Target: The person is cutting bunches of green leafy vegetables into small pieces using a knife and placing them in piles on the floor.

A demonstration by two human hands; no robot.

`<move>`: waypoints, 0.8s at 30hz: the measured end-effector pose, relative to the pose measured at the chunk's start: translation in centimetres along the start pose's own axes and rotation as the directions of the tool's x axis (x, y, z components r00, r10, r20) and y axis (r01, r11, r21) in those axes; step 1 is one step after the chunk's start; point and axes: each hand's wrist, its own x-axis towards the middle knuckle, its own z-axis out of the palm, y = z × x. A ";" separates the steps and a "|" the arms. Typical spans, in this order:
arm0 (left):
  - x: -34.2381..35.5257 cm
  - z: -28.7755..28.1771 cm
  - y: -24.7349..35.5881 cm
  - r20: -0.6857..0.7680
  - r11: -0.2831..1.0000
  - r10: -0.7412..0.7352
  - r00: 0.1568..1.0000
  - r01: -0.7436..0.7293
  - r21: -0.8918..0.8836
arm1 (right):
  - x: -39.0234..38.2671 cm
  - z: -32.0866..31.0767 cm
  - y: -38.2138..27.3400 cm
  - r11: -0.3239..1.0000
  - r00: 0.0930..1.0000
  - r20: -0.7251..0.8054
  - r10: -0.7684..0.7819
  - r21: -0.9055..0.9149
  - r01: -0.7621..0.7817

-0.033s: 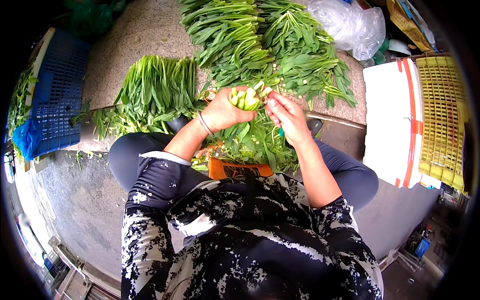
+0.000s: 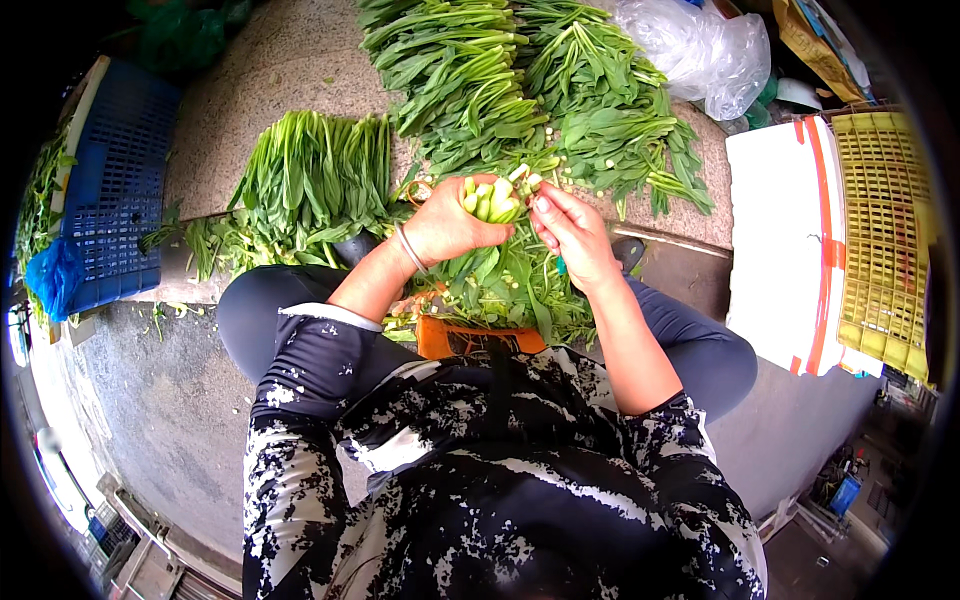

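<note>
My left hand [image 2: 447, 225] is wrapped round a bunch of leafy green vegetables [image 2: 492, 200], its pale cut stem ends turned up and its leaves hanging below. Close beside those ends, the thumb and fingers of my right hand [image 2: 578, 235] are pinched together near small stem pieces [image 2: 527, 182]. What they grip is hard to make out; a bit of teal [image 2: 561, 265] shows under that hand. Loose leaves and trimmings [image 2: 500, 285] lie beneath both hands, between my legs.
Bundled greens stand in a pile [image 2: 315, 165] at left; long rows [image 2: 455, 85] and another heap [image 2: 615, 125] lie ahead. A blue crate [image 2: 120, 185] is at far left. On the right are a white foam box [image 2: 780, 245], a yellow crate [image 2: 882, 240] and clear plastic bags [image 2: 695, 50].
</note>
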 end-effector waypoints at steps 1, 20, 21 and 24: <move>0.0 0.0 0.1 0.005 1.000 0.003 1.000 -0.003 0.005 | 0.0 0.1 0.0 1.000 1.000 0.004 -0.004 0.004 0.004; -0.6 0.5 -1.4 0.157 0.997 -0.069 0.985 0.064 0.042 | -0.6 -0.7 2.3 0.967 0.991 0.050 0.123 0.221 -0.131; -0.5 0.4 -1.7 0.151 0.996 -0.078 0.985 0.071 0.048 | -0.5 -0.7 2.5 0.974 0.992 0.043 0.115 0.194 -0.121; -0.1 0.2 -1.8 0.139 0.990 -0.095 0.986 0.079 0.117 | -0.7 -1.0 3.9 0.992 0.992 -0.114 0.048 -0.109 -0.060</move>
